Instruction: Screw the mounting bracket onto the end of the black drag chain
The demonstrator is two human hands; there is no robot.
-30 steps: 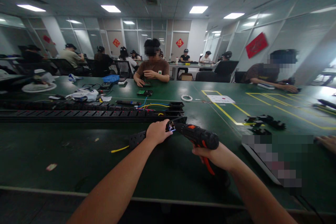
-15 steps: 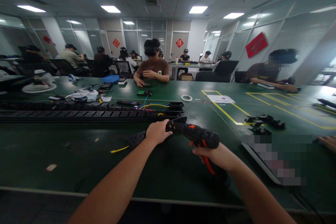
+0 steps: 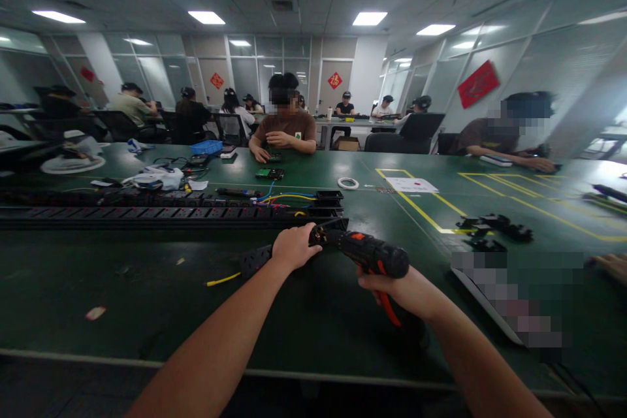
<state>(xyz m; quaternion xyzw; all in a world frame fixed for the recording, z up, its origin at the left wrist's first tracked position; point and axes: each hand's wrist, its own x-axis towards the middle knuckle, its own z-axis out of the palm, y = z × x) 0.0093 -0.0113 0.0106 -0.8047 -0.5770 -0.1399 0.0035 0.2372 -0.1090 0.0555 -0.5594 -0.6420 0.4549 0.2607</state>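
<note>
Right hand (image 3: 399, 290): closed around the driver's handle, at near right.
Driver (image 3: 375, 255): angled over the tabletop (image 3: 171, 307), its nose directed left at the strip's far end.
Yellow lead (image 3: 224, 279): stretched out on the left from the strip's near end.
Strip (image 3: 255, 261): held at centre, mostly covered by the left hand and forearm.
Left hand (image 3: 294, 245): wrapped over the strip, just beside the driver's nose.
Driver nose: set at the strip's end, where metal parts are exposed; contact cannot be told. A screw step is judged to be in hand; whether driven in or out cannot be told.
Next move: the strip would need to be held firm and the driver kept in line with its end.
Black parts (image 3: 494, 228): heaped on the right, well apart from the hands.
Long strips (image 3: 161, 212): laid side by side beyond the left hand, reaching far left.
Tape ring (image 3: 348, 182): laid flat farther back.
Co-worker (image 3: 284, 127): seated at the far edge, a small item being handled.
</note>
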